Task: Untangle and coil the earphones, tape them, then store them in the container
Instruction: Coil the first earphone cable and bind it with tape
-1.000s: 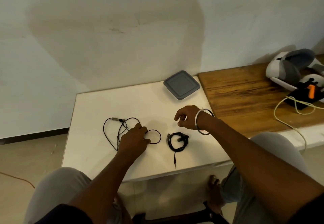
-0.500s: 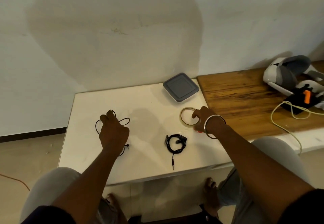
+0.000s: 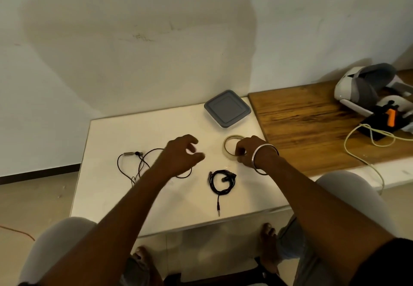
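On the table (image 3: 125,198), right hand (image 3: 247,151) grips the tape (image 3: 228,149), left hand (image 3: 181,156) hovers open; the untaped coil (image 3: 222,179) could spring loose.

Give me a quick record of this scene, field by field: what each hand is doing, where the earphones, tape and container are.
left hand: open, raised over the table, holding nothing
right hand: fingers on the tape roll
tape roll: flat on the white table, near the container
coiled earphones: black, in front of the tape roll, plug trailing toward the table's near edge
loose earphones: spread out, uncoiled, on the left
container: grey lid on, at the table's far edge
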